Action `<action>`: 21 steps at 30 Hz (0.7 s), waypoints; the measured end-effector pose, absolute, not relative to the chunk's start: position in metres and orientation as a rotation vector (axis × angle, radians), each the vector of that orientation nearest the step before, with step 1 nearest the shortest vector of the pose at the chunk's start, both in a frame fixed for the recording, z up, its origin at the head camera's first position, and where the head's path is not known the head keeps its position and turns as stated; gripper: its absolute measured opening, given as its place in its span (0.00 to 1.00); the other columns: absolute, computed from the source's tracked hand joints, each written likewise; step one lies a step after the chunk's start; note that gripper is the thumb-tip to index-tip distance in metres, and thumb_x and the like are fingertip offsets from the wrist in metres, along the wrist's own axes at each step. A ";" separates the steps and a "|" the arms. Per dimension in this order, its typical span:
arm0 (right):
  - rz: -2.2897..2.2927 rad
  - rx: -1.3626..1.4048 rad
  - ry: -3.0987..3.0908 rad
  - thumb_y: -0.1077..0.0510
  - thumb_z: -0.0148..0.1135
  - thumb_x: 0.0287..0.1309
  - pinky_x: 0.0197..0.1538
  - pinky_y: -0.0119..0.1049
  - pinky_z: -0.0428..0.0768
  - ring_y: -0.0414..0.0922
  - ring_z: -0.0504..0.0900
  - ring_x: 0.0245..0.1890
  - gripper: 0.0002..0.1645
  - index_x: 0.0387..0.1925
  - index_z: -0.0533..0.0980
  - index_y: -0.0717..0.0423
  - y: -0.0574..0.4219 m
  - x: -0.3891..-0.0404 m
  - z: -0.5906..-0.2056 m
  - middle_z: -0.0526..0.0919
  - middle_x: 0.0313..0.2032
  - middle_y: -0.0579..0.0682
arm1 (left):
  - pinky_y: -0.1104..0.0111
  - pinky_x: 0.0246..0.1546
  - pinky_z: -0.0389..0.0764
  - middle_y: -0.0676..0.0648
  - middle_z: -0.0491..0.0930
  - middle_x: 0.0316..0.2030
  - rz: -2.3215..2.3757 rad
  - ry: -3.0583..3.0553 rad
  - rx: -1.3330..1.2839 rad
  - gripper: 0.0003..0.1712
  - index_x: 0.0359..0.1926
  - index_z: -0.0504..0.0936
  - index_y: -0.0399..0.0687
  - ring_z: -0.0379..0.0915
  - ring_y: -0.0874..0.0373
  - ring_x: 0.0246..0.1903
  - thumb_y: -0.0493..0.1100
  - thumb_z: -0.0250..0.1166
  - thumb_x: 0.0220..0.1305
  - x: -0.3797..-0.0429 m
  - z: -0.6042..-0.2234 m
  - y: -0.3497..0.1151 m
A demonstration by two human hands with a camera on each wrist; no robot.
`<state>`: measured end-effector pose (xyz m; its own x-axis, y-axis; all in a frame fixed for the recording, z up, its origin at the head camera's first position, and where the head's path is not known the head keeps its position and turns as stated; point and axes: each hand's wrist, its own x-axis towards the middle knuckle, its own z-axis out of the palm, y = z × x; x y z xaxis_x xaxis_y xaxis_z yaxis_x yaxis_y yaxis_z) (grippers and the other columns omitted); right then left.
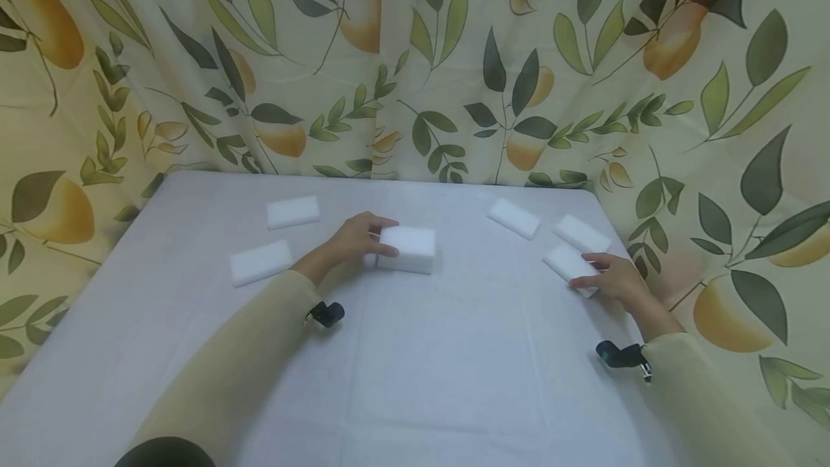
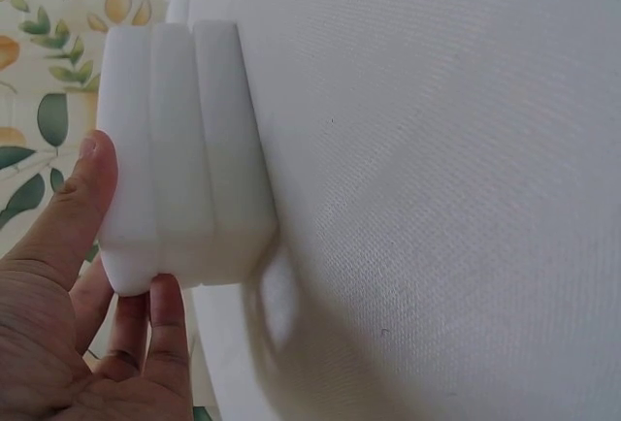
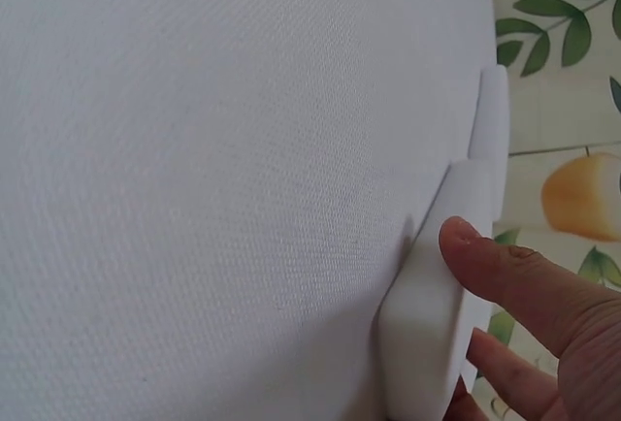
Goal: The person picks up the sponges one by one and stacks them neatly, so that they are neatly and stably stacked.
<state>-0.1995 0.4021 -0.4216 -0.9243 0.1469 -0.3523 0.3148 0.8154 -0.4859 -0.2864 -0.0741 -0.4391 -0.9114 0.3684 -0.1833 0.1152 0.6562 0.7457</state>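
Note:
Three white sponges lie in a stack (image 1: 415, 254) near the middle of the table, their layers plain in the left wrist view. My left hand (image 1: 357, 238) holds the top sponge (image 2: 126, 149) at its left end, thumb along one edge and fingers around the end. Over at the right, my right hand (image 1: 616, 281) grips a single sponge (image 1: 563, 264) between thumb and fingers. That sponge lies flat, low against the cloth. Another sponge (image 1: 581, 233) lies just behind it. The right fingertips are partly hidden behind the sponge in the right wrist view.
Two more sponges, one farther back (image 1: 293, 212) and one nearer (image 1: 261, 263), lie left of the stack. A further sponge (image 1: 514, 218) sits toward the back right. White cloth (image 1: 447, 366) covers the table, with a fruit-patterned curtain (image 1: 441, 92) behind it.

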 end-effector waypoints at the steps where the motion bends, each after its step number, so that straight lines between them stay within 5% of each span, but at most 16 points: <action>1: -0.797 0.352 2.696 0.45 0.74 0.50 0.58 0.67 0.69 0.73 0.62 0.61 0.58 0.72 0.55 0.66 0.402 -0.200 -0.422 0.55 0.67 0.78 | 0.56 0.61 0.74 0.45 0.73 0.59 1.120 2.555 0.386 0.42 0.66 0.75 0.56 0.69 0.49 0.60 0.53 0.78 0.49 -0.286 -0.439 -0.074; 21: -0.810 0.338 2.644 0.41 0.72 0.51 0.60 0.68 0.68 0.73 0.59 0.64 0.58 0.73 0.54 0.64 0.384 -0.209 -0.416 0.54 0.69 0.76 | 0.58 0.59 0.76 0.45 0.73 0.59 1.112 2.554 0.406 0.42 0.66 0.75 0.55 0.72 0.49 0.59 0.54 0.78 0.48 -0.288 -0.440 -0.074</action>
